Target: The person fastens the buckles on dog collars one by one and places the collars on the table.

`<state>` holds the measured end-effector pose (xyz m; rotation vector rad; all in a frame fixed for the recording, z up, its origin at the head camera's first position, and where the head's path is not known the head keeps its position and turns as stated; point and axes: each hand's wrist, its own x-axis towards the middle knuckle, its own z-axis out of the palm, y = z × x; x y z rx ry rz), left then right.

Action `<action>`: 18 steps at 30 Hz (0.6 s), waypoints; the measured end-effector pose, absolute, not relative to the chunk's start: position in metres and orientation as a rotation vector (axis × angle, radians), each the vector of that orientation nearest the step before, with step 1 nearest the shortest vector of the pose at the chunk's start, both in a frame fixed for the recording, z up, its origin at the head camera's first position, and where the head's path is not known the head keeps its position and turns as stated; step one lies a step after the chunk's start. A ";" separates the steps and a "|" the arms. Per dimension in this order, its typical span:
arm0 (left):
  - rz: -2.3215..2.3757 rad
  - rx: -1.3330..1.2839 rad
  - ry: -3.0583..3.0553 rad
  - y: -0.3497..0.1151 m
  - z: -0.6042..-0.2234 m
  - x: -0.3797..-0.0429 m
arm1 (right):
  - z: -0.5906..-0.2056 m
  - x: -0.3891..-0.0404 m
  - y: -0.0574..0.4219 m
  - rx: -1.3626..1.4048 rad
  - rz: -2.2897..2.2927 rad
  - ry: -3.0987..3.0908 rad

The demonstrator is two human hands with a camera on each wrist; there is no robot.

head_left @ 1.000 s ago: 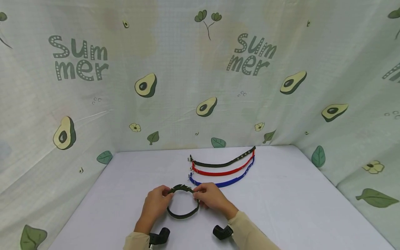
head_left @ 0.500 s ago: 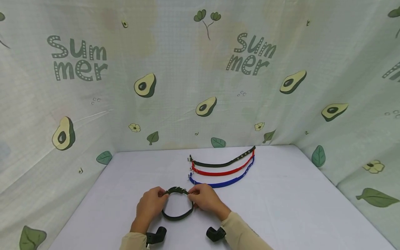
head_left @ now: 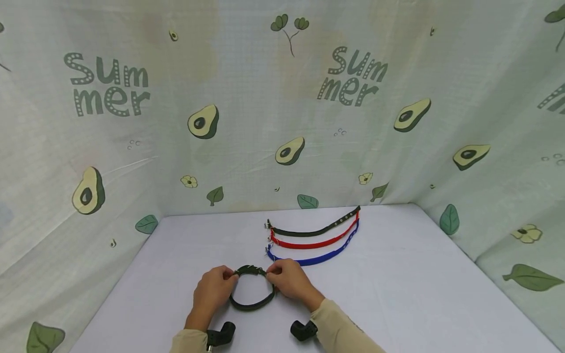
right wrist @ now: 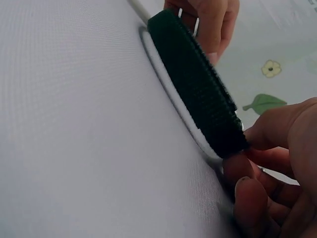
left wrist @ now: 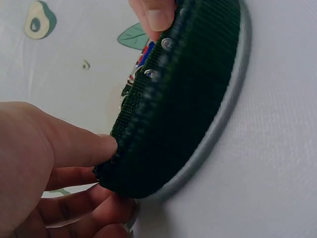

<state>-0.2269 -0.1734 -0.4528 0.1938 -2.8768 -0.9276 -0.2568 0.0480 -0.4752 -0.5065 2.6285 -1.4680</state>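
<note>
A dark green collar (head_left: 251, 307), closed into a ring, is held between both hands over the white table, its buckle and eyelets on the far side. My left hand (head_left: 211, 293) pinches the ring's far left side between thumb and fingers; the left wrist view shows the thumb on the webbing, with metal eyelets along the strap. At the far right side my right hand (head_left: 291, 282) pinches the same collar (right wrist: 193, 79), fingers curled under it in the right wrist view. The ring's near side hangs close over the tabletop.
Behind the hands lie three collars stretched out in shallow curves: a dark green one (head_left: 304, 234), a red one (head_left: 309, 245) and a blue one (head_left: 318, 260). A printed cloth wall (head_left: 247, 162) borders the white table (head_left: 397, 294).
Both hands have shifted slightly left and toward the person with the green collar ring, mostly in the first half second. The three collars behind have stayed put.
</note>
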 end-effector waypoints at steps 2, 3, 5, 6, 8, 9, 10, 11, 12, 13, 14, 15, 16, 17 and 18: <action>-0.925 0.204 -2.879 -0.173 -0.452 -0.226 | -0.475 -0.258 0.050 -0.506 -1.485 2.616; -0.926 0.209 -2.880 -0.173 -0.452 -0.226 | -0.474 -0.258 0.051 -0.501 -1.503 2.602; -0.923 0.222 -2.879 -0.173 -0.452 -0.225 | -0.472 -0.259 0.055 -0.493 -1.539 2.581; -0.919 0.231 -2.878 -0.173 -0.452 -0.225 | -0.472 -0.260 0.058 -0.485 -1.556 2.577; -0.910 0.250 -2.872 -0.173 -0.453 -0.226 | -0.469 -0.261 0.064 -0.464 -1.586 2.569; -0.907 0.258 -2.870 -0.173 -0.453 -0.226 | -0.467 -0.261 0.067 -0.452 -1.593 2.571; -0.899 0.257 -2.864 -0.173 -0.454 -0.226 | -0.466 -0.261 0.070 -0.443 -1.594 2.579; -0.895 0.260 -2.860 -0.173 -0.454 -0.226 | -0.465 -0.261 0.073 -0.436 -1.594 2.589; -0.890 0.256 -2.854 -0.173 -0.455 -0.226 | -0.463 -0.262 0.076 -0.427 -1.594 2.596; -0.885 0.248 -2.845 -0.172 -0.455 -0.226 | -0.462 -0.262 0.080 -0.430 -1.596 2.604; -0.877 0.239 -2.834 -0.172 -0.455 -0.226 | -0.462 -0.262 0.084 -0.429 -1.592 2.612; -0.866 0.229 -2.821 -0.172 -0.454 -0.226 | -0.461 -0.262 0.087 -0.426 -1.590 2.619; -0.854 0.217 -2.803 -0.171 -0.455 -0.227 | -0.461 -0.262 0.092 -0.422 -1.586 2.629; -0.841 0.211 -2.786 -0.170 -0.455 -0.227 | -0.460 -0.263 0.096 -0.435 -1.589 2.641; -0.827 0.201 -2.766 -0.169 -0.455 -0.227 | -0.460 -0.263 0.101 -0.429 -1.590 2.652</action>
